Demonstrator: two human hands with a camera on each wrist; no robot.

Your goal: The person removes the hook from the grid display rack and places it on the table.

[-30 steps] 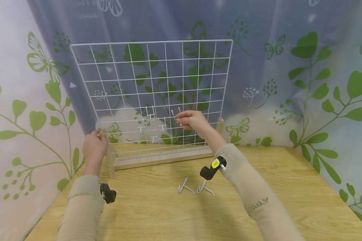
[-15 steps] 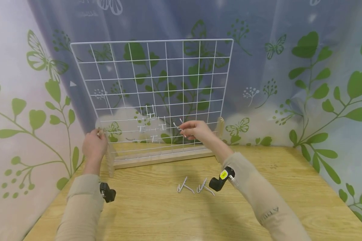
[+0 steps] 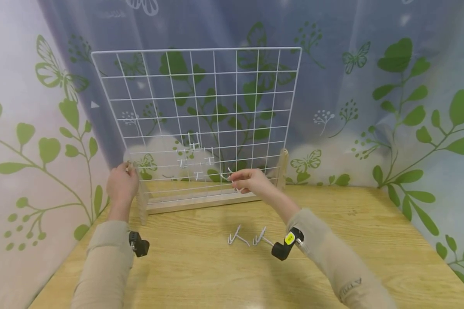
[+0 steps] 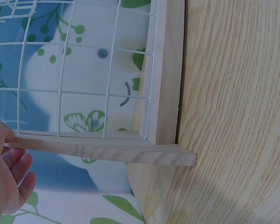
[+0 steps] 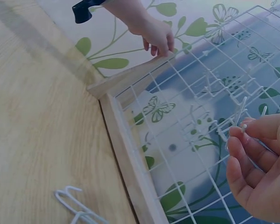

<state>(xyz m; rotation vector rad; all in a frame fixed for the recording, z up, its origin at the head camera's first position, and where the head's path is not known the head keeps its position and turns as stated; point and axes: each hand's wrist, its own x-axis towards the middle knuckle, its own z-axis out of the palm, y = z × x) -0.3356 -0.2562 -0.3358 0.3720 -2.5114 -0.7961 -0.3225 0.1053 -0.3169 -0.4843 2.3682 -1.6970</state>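
A white wire grid panel (image 3: 196,49) stands upright in a wooden base (image 3: 193,206). At the left side, my left hand (image 3: 122,185) grips the top end of the wooden upright (image 4: 107,151); the left wrist view shows its thumb and a finger there, the other fingers loosely curled. My right hand (image 3: 252,181) pinches a white wire hook (image 5: 241,111) between thumb and fingers, in front of the panel's lower right part. Whether this hook touches the grid I cannot tell. Several similar hooks (image 3: 194,145) hang on the grid's lower middle.
Two more white hooks, a left one (image 3: 237,237) and a right one (image 3: 261,237), lie on the wooden table (image 3: 193,266) before the stand. The right wooden upright (image 3: 283,167) stands close beyond my right hand. A leaf-patterned curtain (image 3: 332,86) hangs behind.
My right hand has moved down along the panel with the hook, from mid-height to near its lower right squares. My left hand stays on the upright.
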